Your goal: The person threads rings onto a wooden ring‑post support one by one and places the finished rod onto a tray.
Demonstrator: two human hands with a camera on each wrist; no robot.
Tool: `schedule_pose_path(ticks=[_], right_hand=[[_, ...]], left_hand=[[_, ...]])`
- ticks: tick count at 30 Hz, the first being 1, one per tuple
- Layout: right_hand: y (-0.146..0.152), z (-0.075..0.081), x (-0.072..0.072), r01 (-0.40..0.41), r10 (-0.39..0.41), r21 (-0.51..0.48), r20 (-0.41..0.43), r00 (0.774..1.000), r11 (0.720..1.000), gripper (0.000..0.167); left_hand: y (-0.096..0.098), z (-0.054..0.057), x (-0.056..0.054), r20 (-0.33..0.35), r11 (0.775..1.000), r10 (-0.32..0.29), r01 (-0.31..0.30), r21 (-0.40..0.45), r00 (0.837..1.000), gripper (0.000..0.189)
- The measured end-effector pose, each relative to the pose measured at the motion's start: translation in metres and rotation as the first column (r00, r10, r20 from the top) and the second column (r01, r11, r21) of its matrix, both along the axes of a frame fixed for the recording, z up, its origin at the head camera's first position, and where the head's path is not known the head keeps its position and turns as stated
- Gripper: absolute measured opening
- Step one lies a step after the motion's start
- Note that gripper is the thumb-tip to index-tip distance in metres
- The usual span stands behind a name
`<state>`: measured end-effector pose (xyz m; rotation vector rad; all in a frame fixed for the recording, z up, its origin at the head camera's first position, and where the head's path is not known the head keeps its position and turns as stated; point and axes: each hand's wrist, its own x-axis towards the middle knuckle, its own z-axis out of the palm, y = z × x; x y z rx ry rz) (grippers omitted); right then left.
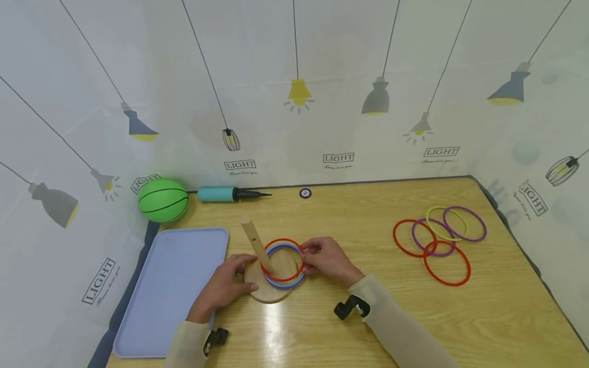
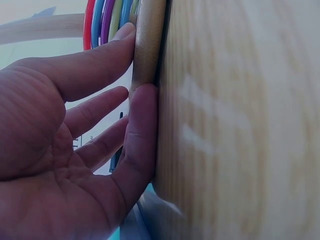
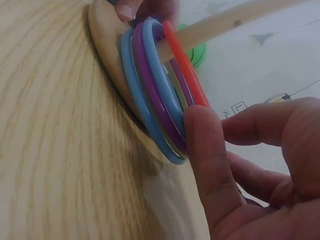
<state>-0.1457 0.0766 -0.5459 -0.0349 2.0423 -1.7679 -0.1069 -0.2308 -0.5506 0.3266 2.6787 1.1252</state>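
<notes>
The left hand [image 1: 225,283] grips the left rim of the wooden base [image 1: 268,295], probably to steady it; the right hand [image 1: 330,259] pinches the red ring [image 3: 186,62], which encircles the post [image 1: 254,237] above the stacked rings [image 3: 150,85], perhaps keeping it level. The tray [image 1: 170,296] edge limits leftward room; rightward, the table [image 1: 363,220] gives more before 5 loose rings [image 1: 435,243]. Beyond, the backdrop [image 1: 294,138] bounds it.

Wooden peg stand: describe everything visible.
The wooden peg stand has a round flat base and a tall peg, pale wood by the look, with a dark mark partway up. It stands upright on the table, right of the tray in the head view. The left hand's grip pinches the base's edge. Several coloured rings encircle the peg; the right hand's grip holds the top red one.
</notes>
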Motion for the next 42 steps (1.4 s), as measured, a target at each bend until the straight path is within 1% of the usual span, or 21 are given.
schedule_pose_path(ticks=[4,6,13,16,20,24,28,31,35,38,42], right_hand=[[0.000,0.002,0.002,0.005,-0.005,0.031,0.010,1.000,1.000,0.024],[0.001,0.002,0.004,-0.001,0.001,0.046,0.007,1.000,0.999,0.025],[0.008,-0.001,0.007,-0.028,0.030,0.061,-0.031,0.999,0.998,0.029],[0.014,0.002,0.007,-0.035,0.038,0.061,-0.057,0.998,0.998,0.029],[0.027,0.010,0.008,-0.039,0.046,0.082,-0.089,0.995,0.996,0.030],[0.044,0.017,0.008,-0.032,0.045,0.111,-0.121,0.992,0.993,0.030],[0.065,0.018,0.009,-0.018,0.041,0.132,-0.168,0.985,0.991,0.031],[0.082,0.018,0.009,-0.010,0.042,0.148,-0.215,0.976,0.989,0.032],[0.105,0.021,0.010,0.010,0.029,0.145,-0.270,0.962,0.989,0.035],[0.124,0.024,0.012,0.042,0.002,0.147,-0.287,0.958,0.988,0.039],[0.150,0.024,0.014,0.093,-0.038,0.177,-0.293,0.955,0.980,0.042]], left_hand=[[0.001,0.001,0.001,0.001,1.000,0.003,-0.003,-0.002,1.000,0.065],[0.001,0.001,0.001,-0.011,1.000,0.002,-0.002,-0.003,1.000,0.065],[0.001,0.001,0.001,-0.016,1.000,0.005,-0.005,-0.006,1.000,0.064],[0.001,0.001,0.001,-0.017,1.000,0.002,-0.002,0.000,1.000,0.064],[0.001,0.001,0.001,-0.007,1.000,0.010,-0.010,-0.001,1.000,0.064],[0.001,0.001,0.001,0.000,1.000,0.012,-0.012,-0.008,1.000,0.064],[0.002,0.002,0.001,0.009,1.000,0.015,-0.015,-0.007,1.000,0.063],[0.003,0.003,0.000,0.005,1.000,0.014,-0.014,-0.009,1.000,0.064],[0.003,0.002,0.000,-0.007,1.000,0.011,-0.011,-0.014,1.000,0.064],[0.003,0.002,0.000,-0.006,1.000,0.007,-0.007,-0.016,1.000,0.065],[0.002,0.001,-0.001,-0.001,1.000,0.002,-0.002,-0.011,1.000,0.065]])
